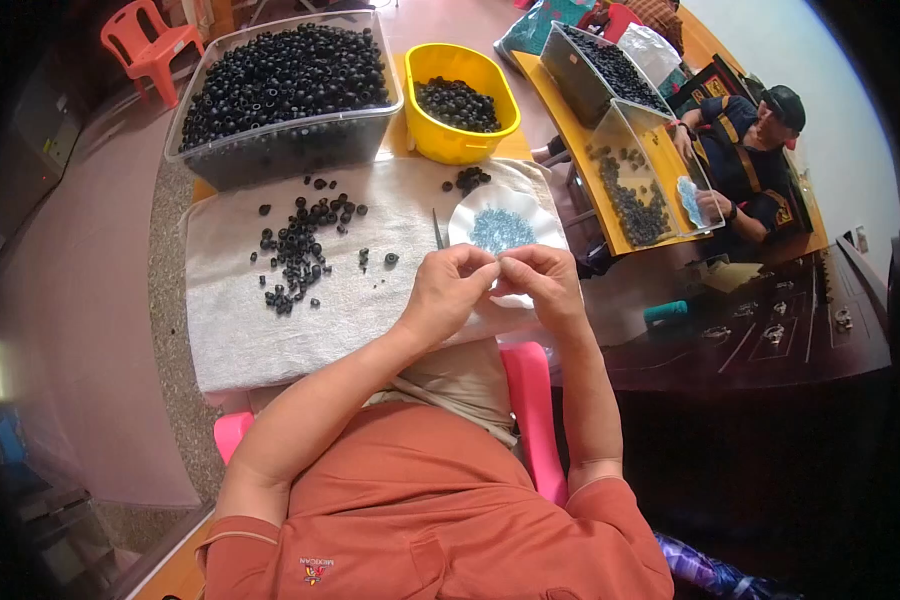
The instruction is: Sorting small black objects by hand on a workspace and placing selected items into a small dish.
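My left hand (446, 290) and my right hand (545, 283) meet fingertip to fingertip over the near edge of a white scalloped plate (463, 222). Both are closed in a pinch; whatever sits between the fingers is too small or hidden to name. A heap of small pale-blue clear pieces (501, 230) lies on the plate, just beyond my fingers. Left of the plate rest metal tweezers (437, 229) on a white cloth (232, 330). Small black ring-shaped parts (295, 245) are scattered over the cloth to the left, with a few single ones nearer my left hand.
A big clear bin (280, 145) full of black parts stands at the back left, beside a yellow tub (460, 148) holding more. At the right, another person (750, 150) sits at a second table (610, 200) with clear bins. A pink chair armrest (532, 410) is beside my right arm.
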Motion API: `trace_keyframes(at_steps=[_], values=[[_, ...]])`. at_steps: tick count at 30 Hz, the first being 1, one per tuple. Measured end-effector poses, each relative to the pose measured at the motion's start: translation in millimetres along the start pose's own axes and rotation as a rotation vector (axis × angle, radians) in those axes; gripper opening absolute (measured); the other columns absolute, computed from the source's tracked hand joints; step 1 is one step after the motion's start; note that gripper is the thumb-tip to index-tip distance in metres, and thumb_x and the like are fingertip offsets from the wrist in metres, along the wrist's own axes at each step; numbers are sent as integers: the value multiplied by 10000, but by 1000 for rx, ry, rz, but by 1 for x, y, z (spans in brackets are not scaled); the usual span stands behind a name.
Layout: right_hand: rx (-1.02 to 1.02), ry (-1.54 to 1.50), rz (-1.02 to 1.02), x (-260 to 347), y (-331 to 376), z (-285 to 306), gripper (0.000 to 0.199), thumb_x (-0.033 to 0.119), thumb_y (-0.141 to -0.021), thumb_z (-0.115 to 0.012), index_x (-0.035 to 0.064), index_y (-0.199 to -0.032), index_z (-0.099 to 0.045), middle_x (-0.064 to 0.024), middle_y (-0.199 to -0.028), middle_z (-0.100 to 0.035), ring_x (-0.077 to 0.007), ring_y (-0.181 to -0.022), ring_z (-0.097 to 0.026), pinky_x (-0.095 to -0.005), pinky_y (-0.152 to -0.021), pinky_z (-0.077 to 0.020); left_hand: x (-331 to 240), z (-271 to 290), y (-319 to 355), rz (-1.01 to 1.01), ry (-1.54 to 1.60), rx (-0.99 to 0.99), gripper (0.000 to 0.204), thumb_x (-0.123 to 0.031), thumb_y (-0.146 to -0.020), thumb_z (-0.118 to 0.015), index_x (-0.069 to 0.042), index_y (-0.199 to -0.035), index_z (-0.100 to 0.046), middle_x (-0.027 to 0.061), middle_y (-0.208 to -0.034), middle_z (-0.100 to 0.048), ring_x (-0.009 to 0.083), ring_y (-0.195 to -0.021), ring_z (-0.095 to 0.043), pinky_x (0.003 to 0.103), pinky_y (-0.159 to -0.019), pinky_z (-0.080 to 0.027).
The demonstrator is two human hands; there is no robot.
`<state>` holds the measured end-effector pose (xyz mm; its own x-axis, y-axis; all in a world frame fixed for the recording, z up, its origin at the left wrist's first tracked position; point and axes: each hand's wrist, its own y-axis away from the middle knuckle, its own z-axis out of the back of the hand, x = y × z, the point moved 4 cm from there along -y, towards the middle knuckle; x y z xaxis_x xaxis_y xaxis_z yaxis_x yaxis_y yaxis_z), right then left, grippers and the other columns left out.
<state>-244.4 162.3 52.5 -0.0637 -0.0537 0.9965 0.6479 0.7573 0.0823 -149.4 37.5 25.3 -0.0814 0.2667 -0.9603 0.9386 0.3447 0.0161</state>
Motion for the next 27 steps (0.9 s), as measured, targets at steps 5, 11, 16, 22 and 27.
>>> trace_keyframes(at_steps=[5, 11, 16, 22, 27], values=[[-39, -47, -42, -3, -1, 4, 136, 55, -885, -653, -43, -972, -689, -93, -866, -704, -142, -763, -677, -273, -731, -564, 5, -1, -3, -89, -139, -17, 128, -93, -928, -656, 26, -973, -670, 40, -860, -689, 81, -759, -622, 224, -676, -511], [-44, -108, -17, -7, -1, 6, 129, 24, -870, -652, -47, -970, -689, -118, -893, -711, -173, -812, -698, -286, -759, -572, 7, 0, -4, -148, -244, -46, 137, -93, -925, -653, 34, -975, -666, 68, -854, -705, 105, -792, -662, 240, -701, -531], [-76, -116, 21, -9, -1, 8, 134, -22, -837, -646, -69, -953, -692, -134, -883, -705, -220, -803, -714, -335, -769, -606, 5, 1, -4, -165, -276, -62, 143, -92, -919, -653, 39, -976, -665, 69, -844, -707, 104, -788, -662, 244, -696, -532], [-78, 79, 120, -7, 0, 7, 128, -36, -824, -669, -67, -941, -708, -98, -884, -711, -156, -800, -689, -263, -758, -571, 0, 0, -2, -168, -320, -109, 147, -99, -898, -662, 30, -965, -679, 56, -813, -694, 90, -743, -634, 245, -668, -520], [-112, 136, 198, -8, 1, 6, 133, -33, -826, -667, -63, -948, -713, -94, -878, -713, -142, -789, -681, -253, -747, -562, 0, 0, -2, -159, -301, -121, 152, -107, -893, -660, 27, -962, -682, 52, -806, -688, 88, -736, -627, 247, -656, -516]])
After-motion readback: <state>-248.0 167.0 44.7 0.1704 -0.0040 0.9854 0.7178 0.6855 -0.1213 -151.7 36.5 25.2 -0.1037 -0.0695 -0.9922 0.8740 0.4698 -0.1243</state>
